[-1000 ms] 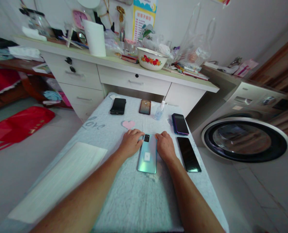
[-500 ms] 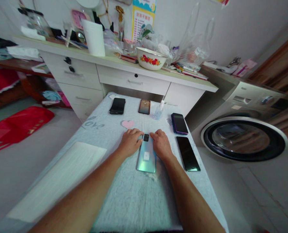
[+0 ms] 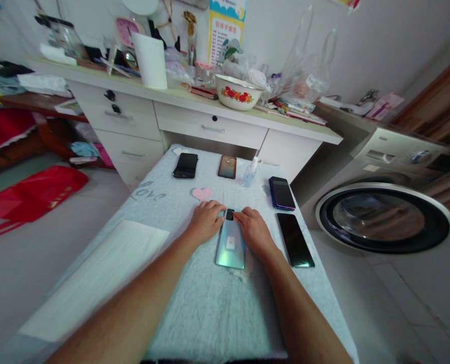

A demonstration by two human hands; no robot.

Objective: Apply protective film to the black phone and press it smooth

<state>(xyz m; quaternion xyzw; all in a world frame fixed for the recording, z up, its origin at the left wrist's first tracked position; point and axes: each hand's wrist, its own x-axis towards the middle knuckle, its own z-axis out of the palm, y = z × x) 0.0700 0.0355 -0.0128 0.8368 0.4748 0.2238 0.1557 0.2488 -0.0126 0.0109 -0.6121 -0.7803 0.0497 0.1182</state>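
A pale green-blue smartphone [image 3: 230, 248] lies back side up on the cloth-covered table, its dark camera block at the far end and a small white label on its back. My left hand [image 3: 206, 221] grips its upper left edge, the fingers bent and the thumb at the side. On the opposite side my right hand [image 3: 253, 227] is closed at the upper right corner, fingertips by the camera block. Right of it lie a dark-screened phone [image 3: 295, 240] and a stack of phones [image 3: 282, 193]. A clear spray bottle [image 3: 249, 173] stands beyond.
At the table's far side are black phones [image 3: 186, 166] and a brownish phone case [image 3: 227, 167]. White paper towel [image 3: 96, 278] is spread at the left. Behind stands a cabinet with a flowered enamel bowl [image 3: 239, 93]; a washing machine [image 3: 380, 217] is at the right.
My right fingertips have shifted slightly inward, closer to the camera block. My left hand stays at the phone's edge. The whole view has moved a little.
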